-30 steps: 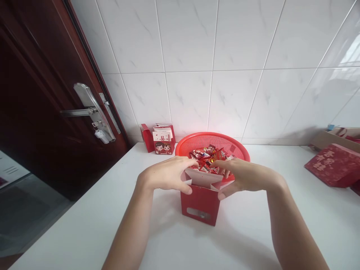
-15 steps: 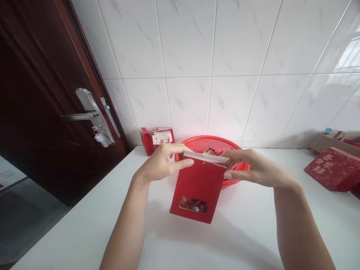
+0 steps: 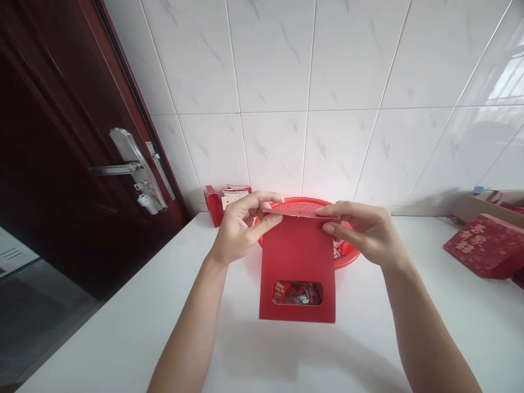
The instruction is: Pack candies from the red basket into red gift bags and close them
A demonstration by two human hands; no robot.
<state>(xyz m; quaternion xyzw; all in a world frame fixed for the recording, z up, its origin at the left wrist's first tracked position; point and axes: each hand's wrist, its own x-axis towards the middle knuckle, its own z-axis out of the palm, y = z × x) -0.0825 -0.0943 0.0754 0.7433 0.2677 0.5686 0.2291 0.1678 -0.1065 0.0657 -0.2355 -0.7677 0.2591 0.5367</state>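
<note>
A red paper gift bag (image 3: 298, 251) hangs upright between my hands, in front of the basket. Wrapped sweets show through the clear window near its bottom. My left hand (image 3: 249, 221) pinches the bag's top left corner between thumb and fingers. At the top right corner, my right hand (image 3: 360, 226) grips the edge the same way. The top flap is folded over, its small hole facing up. Behind the bag stands a red plastic basket (image 3: 350, 255), partly hidden, with some wrapped pieces in it.
Against the tiled wall at the back left stand a red box (image 3: 213, 206) and white-and-red bags (image 3: 230, 197). On the right lie a dark red patterned bag (image 3: 483, 245) and a cardboard box (image 3: 501, 201). A brown door (image 3: 61, 109) is at the left of the white table (image 3: 135, 327).
The bag has gone from tilted to nearly straight, facing me. Its top flap has folded down from a raised white edge. My right hand has shifted its grip on the top edge.
</note>
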